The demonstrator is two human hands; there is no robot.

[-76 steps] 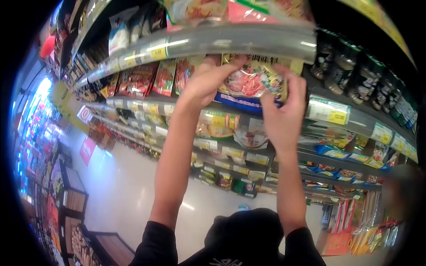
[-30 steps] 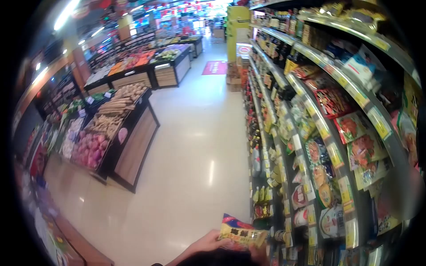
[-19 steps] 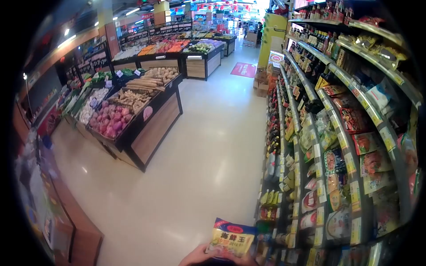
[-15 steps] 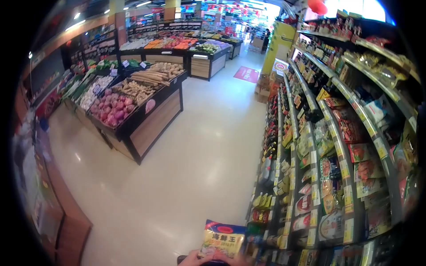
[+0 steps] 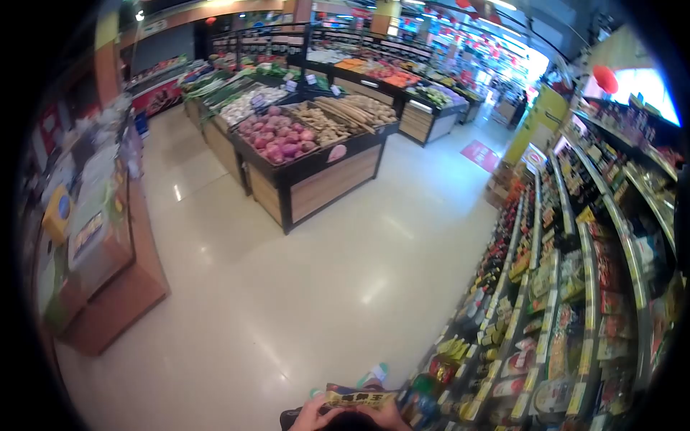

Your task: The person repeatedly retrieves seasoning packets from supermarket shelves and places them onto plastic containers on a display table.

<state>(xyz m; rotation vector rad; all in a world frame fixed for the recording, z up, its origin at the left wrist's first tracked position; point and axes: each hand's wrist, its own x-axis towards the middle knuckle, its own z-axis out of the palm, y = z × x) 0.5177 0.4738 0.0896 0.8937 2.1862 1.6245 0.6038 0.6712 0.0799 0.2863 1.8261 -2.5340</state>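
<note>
At the bottom edge of the head view, my left hand (image 5: 315, 416) and my right hand (image 5: 386, 414) close on the two sides of a yellow and dark blue seasoning packet (image 5: 361, 398) with large dark characters. The packet is tilted, so its front shows only as a narrow strip. A dark shape (image 5: 351, 422) sits between my hands below it; what it is I cannot tell. Just beyond the packet, the pale tip of a shoe (image 5: 377, 372) shows on the floor.
To the right run long shelves (image 5: 557, 323) of bagged and bottled goods. Ahead stands a wood-panelled produce stand (image 5: 334, 183) with red onions (image 5: 277, 136), ginger and long roots. A reddish-brown counter (image 5: 133, 302) is on the left. Pale tiled floor (image 5: 309, 287) lies between.
My view has swung left and tilted, shifting the produce stand and shelves rightward. The packet has tipped from face-on to nearly edge-on, still in both hands.
</note>
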